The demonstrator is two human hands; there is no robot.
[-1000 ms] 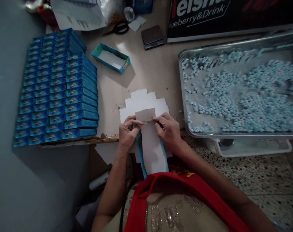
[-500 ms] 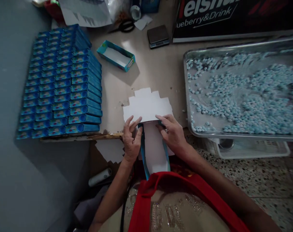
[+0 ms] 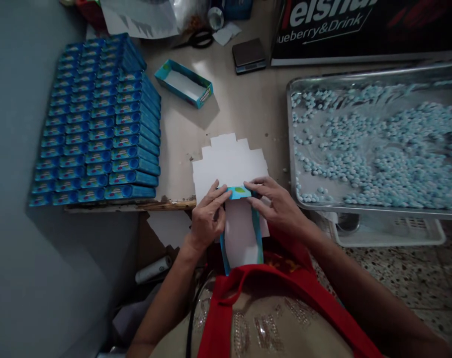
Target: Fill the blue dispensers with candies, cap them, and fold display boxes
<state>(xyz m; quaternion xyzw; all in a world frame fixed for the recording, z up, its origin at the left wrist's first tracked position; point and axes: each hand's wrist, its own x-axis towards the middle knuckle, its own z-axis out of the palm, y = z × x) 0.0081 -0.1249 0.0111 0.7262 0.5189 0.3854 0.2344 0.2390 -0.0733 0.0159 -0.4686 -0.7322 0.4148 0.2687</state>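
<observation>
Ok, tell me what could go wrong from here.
The fingers of the left hand and right hand press at the folded end of the open box; uneven pressure might crease it or skew the fold.

The tray seems to jut past the table edge near the right forearm, so a bump could spill its loose pieces.

The stack's nearest row sits close to that edge; a nudge might topple boxes.

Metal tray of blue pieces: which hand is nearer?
Right. The right hand is left of the metal tray; the left hand is farther away, at the left of the held box.
</observation>
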